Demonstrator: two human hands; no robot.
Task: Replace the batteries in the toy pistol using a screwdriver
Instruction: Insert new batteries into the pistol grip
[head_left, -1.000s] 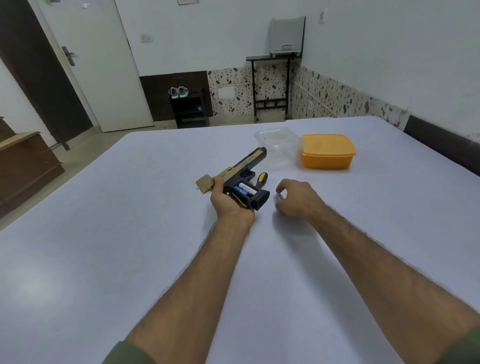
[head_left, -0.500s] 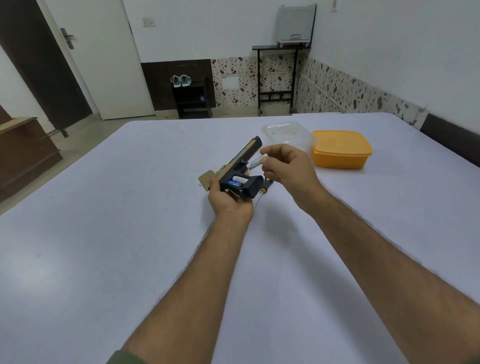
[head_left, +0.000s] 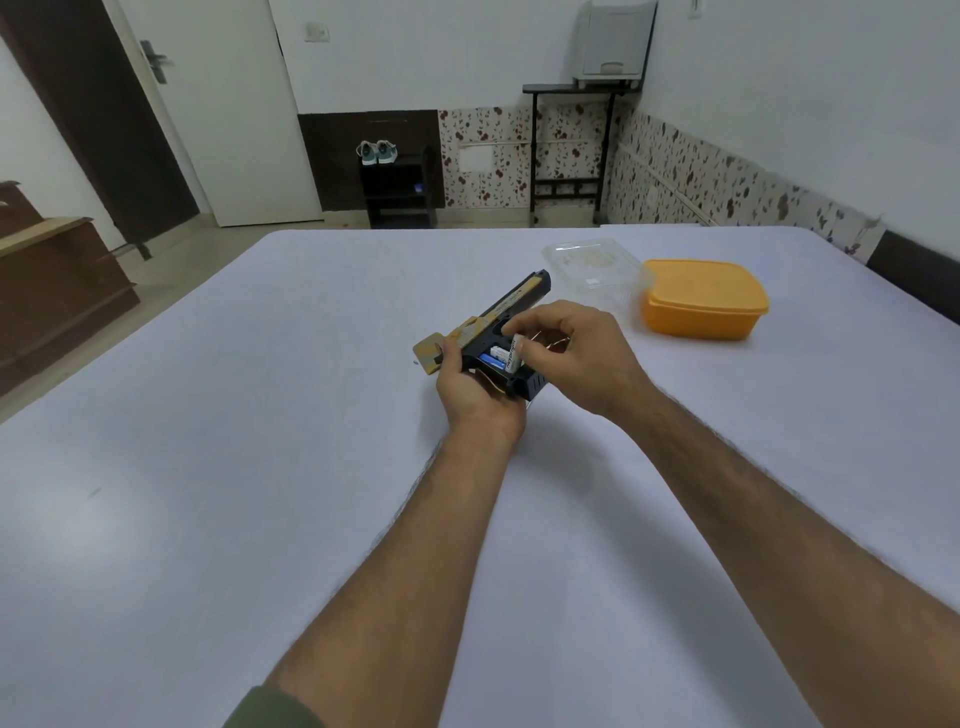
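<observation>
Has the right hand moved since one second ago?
Yes. The right hand has risen off the table and gone left to the toy pistol, now pinching a white battery at its open compartment.

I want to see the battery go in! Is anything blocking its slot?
Nothing visible does. The right hand pinches the white battery right at the black-and-gold toy pistol's open compartment, beside the blue battery.

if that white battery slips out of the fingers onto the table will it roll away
Probably: the white battery looks like a smooth cylinder, so it would likely roll on the flat table. It seems small and rigid, pinched by the right hand. Dropped into the toy pistol, the open compartment should stop it.
</observation>
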